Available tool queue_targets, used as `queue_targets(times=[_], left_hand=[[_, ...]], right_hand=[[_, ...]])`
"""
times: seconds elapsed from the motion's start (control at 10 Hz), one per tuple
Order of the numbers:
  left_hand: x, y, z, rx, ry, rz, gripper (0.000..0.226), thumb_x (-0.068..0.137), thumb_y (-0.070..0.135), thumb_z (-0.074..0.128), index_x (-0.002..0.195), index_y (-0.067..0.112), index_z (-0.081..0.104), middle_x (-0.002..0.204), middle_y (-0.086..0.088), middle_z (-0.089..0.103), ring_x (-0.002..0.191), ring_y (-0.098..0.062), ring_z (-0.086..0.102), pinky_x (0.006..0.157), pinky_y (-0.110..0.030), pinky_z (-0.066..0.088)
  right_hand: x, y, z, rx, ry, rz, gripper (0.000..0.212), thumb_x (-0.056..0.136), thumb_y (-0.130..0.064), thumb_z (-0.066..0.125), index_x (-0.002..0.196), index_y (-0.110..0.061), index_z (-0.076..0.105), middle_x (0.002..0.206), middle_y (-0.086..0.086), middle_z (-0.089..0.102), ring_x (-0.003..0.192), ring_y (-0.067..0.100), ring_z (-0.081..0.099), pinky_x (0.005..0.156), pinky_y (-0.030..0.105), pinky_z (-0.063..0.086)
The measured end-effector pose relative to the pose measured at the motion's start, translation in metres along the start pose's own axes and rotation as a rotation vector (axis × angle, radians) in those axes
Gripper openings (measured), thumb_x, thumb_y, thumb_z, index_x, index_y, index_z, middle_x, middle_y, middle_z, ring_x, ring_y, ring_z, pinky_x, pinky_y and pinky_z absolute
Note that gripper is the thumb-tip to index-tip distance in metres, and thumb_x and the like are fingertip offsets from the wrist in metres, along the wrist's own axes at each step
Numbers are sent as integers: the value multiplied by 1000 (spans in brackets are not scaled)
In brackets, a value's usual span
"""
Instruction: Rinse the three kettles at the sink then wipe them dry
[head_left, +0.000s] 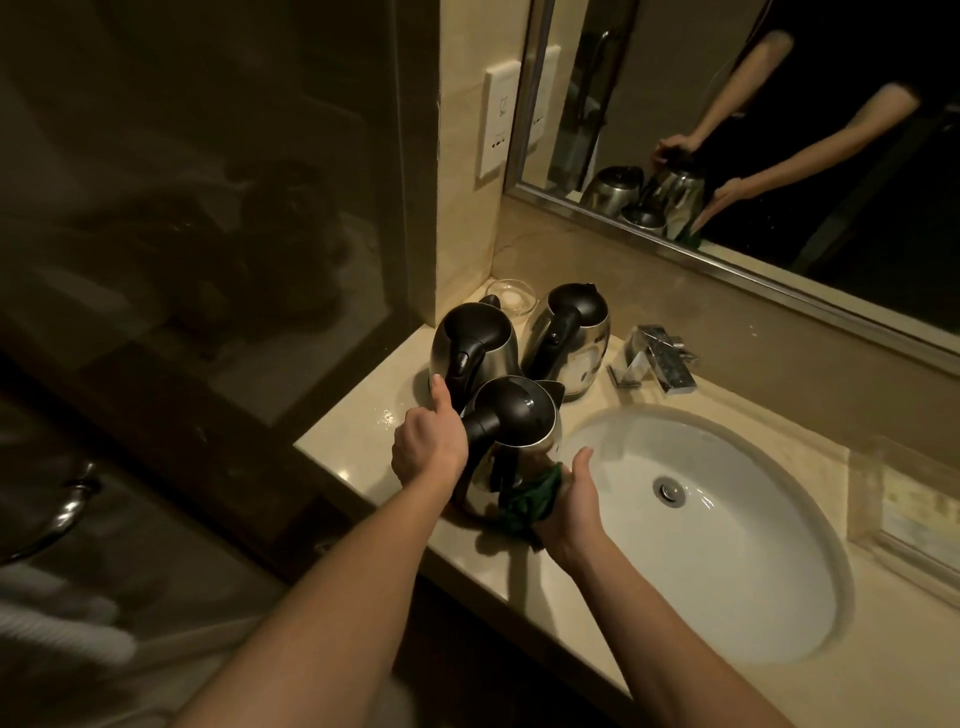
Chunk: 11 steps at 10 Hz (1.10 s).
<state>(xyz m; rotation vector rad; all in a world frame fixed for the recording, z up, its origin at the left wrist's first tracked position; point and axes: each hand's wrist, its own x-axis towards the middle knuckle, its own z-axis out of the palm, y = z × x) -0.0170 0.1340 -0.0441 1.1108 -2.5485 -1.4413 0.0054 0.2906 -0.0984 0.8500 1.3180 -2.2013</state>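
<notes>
Three steel kettles with black lids and handles stand close together on the beige counter (358, 441), left of the white oval sink (727, 597). My left hand (428, 441) grips the black handle of the nearest kettle (514, 415). My right hand (571, 506) presses a dark green cloth (527, 501) against that kettle's lower right side. Behind it stand the back left kettle (475, 338) and the back right kettle (571, 338), both upright and untouched.
A chrome tap (660, 358) sits behind the sink. A small glass dish (511, 296) is in the back corner by the wall. A clear tray (914, 514) lies at the right edge. A mirror (753, 130) hangs above; a glass partition (208, 208) stands on the left.
</notes>
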Motion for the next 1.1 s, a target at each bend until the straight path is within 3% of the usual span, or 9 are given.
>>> queue_targets(times=[0.2,0.3,0.5,0.6,0.7,0.8,0.9,1.0,1.1], left_hand=[[-20,-2,4,-43,75,-52,69,104,58,19,64,13,52,68,-4,54,69,-19,55,71,-35,45],[-21,-3,2,-93,38,-81,67,105,58,21,64,13,50,67,-5,53,72,-21,58,75,-38,50],[-28,-8,-15,-61,-16,28,59,105,55,25,88,9,57,73,-1,52,65,-13,52,70,-33,44],[-31,-20,-28,30,3,135,60,104,56,25,109,8,61,92,-4,61,82,-18,58,77,-33,46],[-33,-32,-39,71,-8,177,62,104,57,24,114,9,62,108,-8,66,96,-22,61,88,-37,50],[-39,-40,-50,73,9,209,61,104,56,25,108,9,64,103,-8,66,98,-24,62,94,-46,51],[-46,-44,-61,21,-5,228,54,105,52,29,93,10,61,90,-5,62,84,-17,58,81,-37,50],[-60,-42,-71,-73,-85,259,53,105,50,34,74,11,52,72,-3,55,66,-12,50,61,-28,39],[-68,-33,-78,-244,-230,249,57,104,53,35,68,11,51,64,-4,53,60,-15,49,61,-28,40]], right_hand=[[-2,-1,2,-42,47,34,86,94,-76,17,144,-14,51,148,19,48,136,40,43,98,48,38],[-12,-9,0,-88,71,22,84,97,-71,20,150,-9,39,150,19,44,140,39,39,107,49,35],[-26,-7,-12,-501,209,-67,79,101,-65,14,156,-11,30,161,15,30,148,35,27,120,50,21],[-32,-2,-22,-578,226,-60,79,100,-66,17,156,-11,31,162,15,28,148,37,25,120,53,20],[-37,9,-33,-528,240,-10,77,100,-65,21,157,-12,26,162,16,26,147,43,25,116,63,22],[-48,15,-36,-608,232,9,72,103,-60,24,156,-11,27,160,18,29,144,44,30,114,61,28],[-58,15,-31,-876,273,-71,64,106,-50,22,147,-5,40,151,22,42,133,41,44,110,53,37],[-77,-2,-16,-1043,351,-211,59,106,-49,20,121,-5,56,134,24,56,113,35,56,105,50,44],[-108,-28,2,-822,178,-298,71,105,-55,17,100,-2,64,109,21,68,91,30,65,82,42,56]])
